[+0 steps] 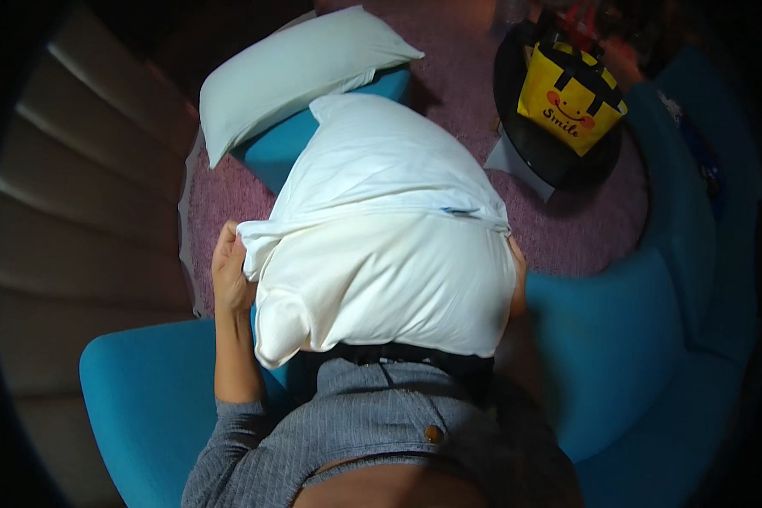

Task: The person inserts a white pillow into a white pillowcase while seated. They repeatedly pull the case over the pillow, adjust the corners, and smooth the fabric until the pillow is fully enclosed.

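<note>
On my lap lies a cream-white pillow, its far part inside a white pillowcase. The near end of the pillow is bare, and the case's open hem runs across its middle, with a small blue tag beside it. My left hand pinches a gathered corner of the hem at the left side. At the right side my right hand is mostly hidden behind the pillow and the case's edge; its fingers appear to hold the hem there.
A second white pillow rests on a blue ottoman ahead. At the right, a yellow bag with a smiling face stands on a round black table. Blue seating curves along the right, and a pinkish rug covers the floor.
</note>
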